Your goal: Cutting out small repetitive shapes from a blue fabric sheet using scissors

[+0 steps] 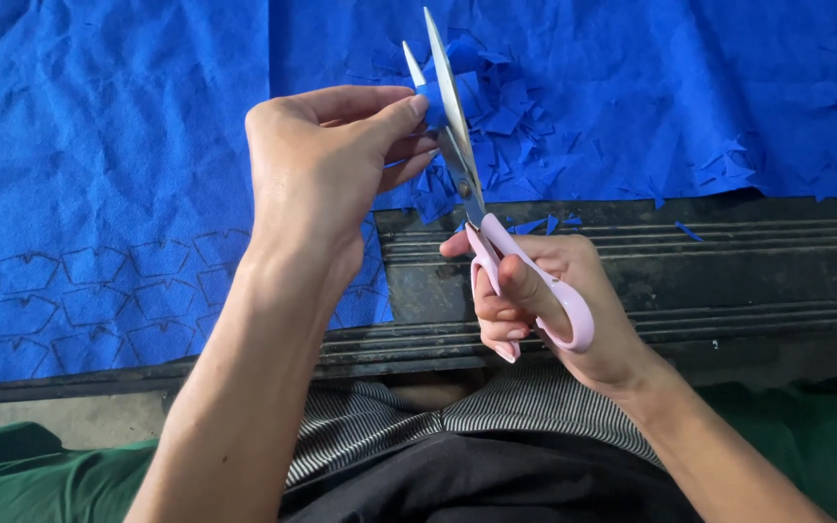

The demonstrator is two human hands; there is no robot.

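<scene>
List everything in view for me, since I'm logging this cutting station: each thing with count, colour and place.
small fabric piece: one, blue, pinched in left fingers between the open blades
scissors: one pair, pink handles, steel blades, centre
scrap pile: many, blue, behind the blades
marked sheet: one, blue with drawn outlines, left
plain sheet: one, blue, top right
table edge: one, dark, grooved, right
left hand: holds the piece
right hand: grips the scissors

Pink-handled scissors [496, 232] with silver blades; bright blue cloth [99, 145] bearing dark outlined shapes; blue scraps [506, 116]; black-and-white striped garment [535, 407].
</scene>
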